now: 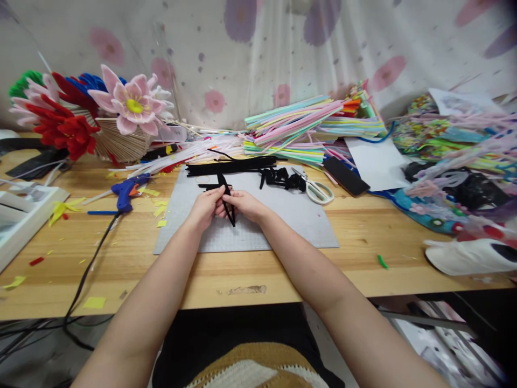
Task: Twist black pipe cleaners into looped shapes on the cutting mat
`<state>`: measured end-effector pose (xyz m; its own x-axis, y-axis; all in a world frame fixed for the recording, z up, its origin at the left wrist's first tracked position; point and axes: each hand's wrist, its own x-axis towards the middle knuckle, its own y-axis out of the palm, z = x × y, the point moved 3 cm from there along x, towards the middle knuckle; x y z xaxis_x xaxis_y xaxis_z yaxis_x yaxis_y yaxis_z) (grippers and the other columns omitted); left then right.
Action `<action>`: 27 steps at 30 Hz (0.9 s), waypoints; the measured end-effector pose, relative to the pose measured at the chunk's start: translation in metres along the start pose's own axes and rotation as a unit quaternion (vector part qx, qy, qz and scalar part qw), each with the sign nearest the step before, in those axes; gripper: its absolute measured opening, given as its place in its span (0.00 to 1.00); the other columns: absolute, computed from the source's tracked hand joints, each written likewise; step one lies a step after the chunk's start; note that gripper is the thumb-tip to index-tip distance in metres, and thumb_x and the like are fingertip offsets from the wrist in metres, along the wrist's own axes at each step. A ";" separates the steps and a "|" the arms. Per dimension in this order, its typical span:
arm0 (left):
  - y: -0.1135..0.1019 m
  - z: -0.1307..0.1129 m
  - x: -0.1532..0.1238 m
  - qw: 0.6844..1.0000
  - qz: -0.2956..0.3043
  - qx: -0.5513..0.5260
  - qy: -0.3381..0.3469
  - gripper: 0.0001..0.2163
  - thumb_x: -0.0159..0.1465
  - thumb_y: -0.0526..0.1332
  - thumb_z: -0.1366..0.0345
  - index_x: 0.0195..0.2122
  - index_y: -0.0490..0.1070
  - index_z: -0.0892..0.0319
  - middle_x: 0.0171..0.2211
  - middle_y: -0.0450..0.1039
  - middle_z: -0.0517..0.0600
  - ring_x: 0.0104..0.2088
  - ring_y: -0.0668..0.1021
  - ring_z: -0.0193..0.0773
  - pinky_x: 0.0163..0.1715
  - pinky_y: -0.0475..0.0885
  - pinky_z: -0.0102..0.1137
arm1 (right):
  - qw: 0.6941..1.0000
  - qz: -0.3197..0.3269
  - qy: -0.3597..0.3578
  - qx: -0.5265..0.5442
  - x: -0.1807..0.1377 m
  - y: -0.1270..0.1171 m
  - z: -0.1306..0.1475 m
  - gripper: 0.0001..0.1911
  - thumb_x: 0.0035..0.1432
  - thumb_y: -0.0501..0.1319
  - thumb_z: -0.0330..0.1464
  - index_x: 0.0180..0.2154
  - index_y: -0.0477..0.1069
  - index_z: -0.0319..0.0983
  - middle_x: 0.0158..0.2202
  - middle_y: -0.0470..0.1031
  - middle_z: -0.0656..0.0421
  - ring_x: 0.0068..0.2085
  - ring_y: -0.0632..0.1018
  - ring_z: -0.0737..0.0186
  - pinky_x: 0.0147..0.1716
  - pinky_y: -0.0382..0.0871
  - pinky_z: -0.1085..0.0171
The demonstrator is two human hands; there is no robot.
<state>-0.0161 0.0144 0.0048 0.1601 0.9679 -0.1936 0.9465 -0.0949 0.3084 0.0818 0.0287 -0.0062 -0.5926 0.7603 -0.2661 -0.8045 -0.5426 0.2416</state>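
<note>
Black pipe cleaner at frame centre; our left hand and right hand pinch it closed-fingered; bent black pieces upper right look finished; straight black stems seemingly remain.

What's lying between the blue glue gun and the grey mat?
In the head view, a few yellow scraps lie on the wooden table between the glue gun and the mat.

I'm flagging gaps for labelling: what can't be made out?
1. Head view: middle of the black pipe cleaner, covered by the left hand and right hand pinching it.
2. Head view: where the glue gun cable ends, below the table edge.
3. Head view: the white object at right, cut off by the frame.
</note>
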 end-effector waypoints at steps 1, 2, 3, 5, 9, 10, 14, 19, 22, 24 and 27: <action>0.000 0.001 0.000 1.000 0.005 0.003 -0.002 0.17 0.49 0.66 0.55 0.33 0.73 0.64 0.09 0.57 0.40 0.08 0.58 0.27 0.09 0.58 0.25 | 1.000 0.013 0.007 -0.008 0.000 0.000 0.000 0.14 0.63 0.48 0.28 0.30 0.69 0.31 0.23 0.76 0.56 0.23 0.76 0.69 0.25 0.70 0.70; 0.000 0.001 0.000 1.000 0.007 0.006 -0.004 0.17 0.49 0.66 0.55 0.34 0.74 0.64 0.09 0.58 0.40 0.08 0.59 0.27 0.09 0.58 0.25 | 0.999 0.028 0.014 -0.016 -0.001 0.000 0.000 0.15 0.63 0.48 0.29 0.30 0.70 0.31 0.23 0.76 0.55 0.24 0.76 0.68 0.25 0.70 0.69; 0.000 0.002 0.000 1.000 0.009 0.010 -0.007 0.17 0.49 0.66 0.56 0.34 0.74 0.64 0.10 0.60 0.41 0.08 0.59 0.26 0.09 0.57 0.25 | 0.999 0.042 0.019 -0.025 -0.002 0.000 -0.001 0.16 0.63 0.47 0.29 0.30 0.70 0.31 0.23 0.76 0.55 0.25 0.76 0.68 0.25 0.70 0.69; -0.001 0.002 0.001 1.000 -0.006 0.011 -0.008 0.16 0.50 0.65 0.56 0.33 0.74 0.64 0.13 0.65 0.44 0.09 0.61 0.26 0.09 0.57 0.25 | 0.997 0.063 0.024 -0.039 -0.003 -0.001 0.000 0.16 0.63 0.48 0.32 0.30 0.70 0.31 0.25 0.76 0.55 0.25 0.76 0.68 0.27 0.71 0.69; -0.007 -0.003 0.004 0.994 -0.104 -0.034 0.031 0.12 0.49 0.66 0.59 0.29 0.73 0.64 0.24 0.75 0.51 0.18 0.73 0.31 0.17 0.67 0.26 | 0.995 0.065 0.004 -0.074 -0.008 -0.011 0.008 0.10 0.54 0.61 0.35 0.34 0.71 0.33 0.30 0.76 0.56 0.30 0.75 0.70 0.31 0.71 0.69; -0.008 -0.004 0.004 0.991 -0.120 -0.037 0.044 0.12 0.49 0.67 0.59 0.28 0.73 0.64 0.25 0.75 0.51 0.22 0.75 0.32 0.21 0.70 0.27 | 0.996 0.037 -0.013 -0.086 -0.008 -0.017 0.011 0.10 0.52 0.63 0.35 0.35 0.71 0.34 0.30 0.75 0.57 0.30 0.75 0.70 0.31 0.70 0.70; -0.003 -0.003 0.002 0.994 -0.101 0.009 0.047 0.14 0.47 0.68 0.59 0.28 0.74 0.64 0.23 0.74 0.50 0.25 0.76 0.34 0.26 0.72 0.29 | 0.977 -0.146 -0.123 -0.094 -0.006 -0.034 0.023 0.13 0.50 0.62 0.39 0.35 0.73 0.36 0.25 0.71 0.63 0.25 0.68 0.75 0.23 0.61 0.74; 0.010 0.006 0.000 0.996 -0.068 0.047 0.030 0.11 0.49 0.67 0.61 0.26 0.74 0.65 0.23 0.74 0.50 0.25 0.76 0.34 0.26 0.73 0.28 | 0.979 -0.146 -0.128 -0.062 0.003 -0.028 0.014 0.17 0.42 0.65 0.43 0.25 0.73 0.34 0.14 0.63 0.66 0.18 0.63 0.74 0.19 0.54 0.70; 0.012 0.009 0.000 0.999 -0.043 0.026 -0.006 0.06 0.54 0.64 0.66 0.29 0.73 0.65 0.25 0.75 0.51 0.26 0.77 0.33 0.27 0.74 0.29 | 0.971 -0.186 -0.143 -0.051 0.003 -0.029 0.015 0.16 0.39 0.67 0.41 0.22 0.72 0.34 0.13 0.63 0.65 0.18 0.63 0.73 0.19 0.53 0.69; 0.012 0.010 0.000 0.999 -0.013 -0.002 -0.049 0.04 0.57 0.61 0.70 0.31 0.73 0.65 0.26 0.75 0.51 0.25 0.77 0.33 0.29 0.75 0.30 | 0.963 -0.216 -0.156 -0.048 0.003 -0.033 0.018 0.15 0.38 0.66 0.40 0.23 0.74 0.34 0.15 0.66 0.63 0.19 0.63 0.73 0.20 0.54 0.69; 0.013 0.010 -0.002 0.995 0.022 -0.025 -0.094 0.04 0.59 0.59 0.72 0.32 0.73 0.67 0.25 0.74 0.52 0.26 0.77 0.32 0.31 0.75 0.28 | 0.953 -0.242 -0.180 -0.039 0.001 -0.038 0.023 0.15 0.38 0.66 0.40 0.24 0.75 0.34 0.19 0.70 0.61 0.21 0.64 0.72 0.21 0.54 0.69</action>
<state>-0.0014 0.0088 -0.0007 0.2546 0.9020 -0.3487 0.9233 -0.1195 0.3650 0.1124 0.0584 0.0055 -0.1102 0.9939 0.0108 -0.9890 -0.1107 0.0979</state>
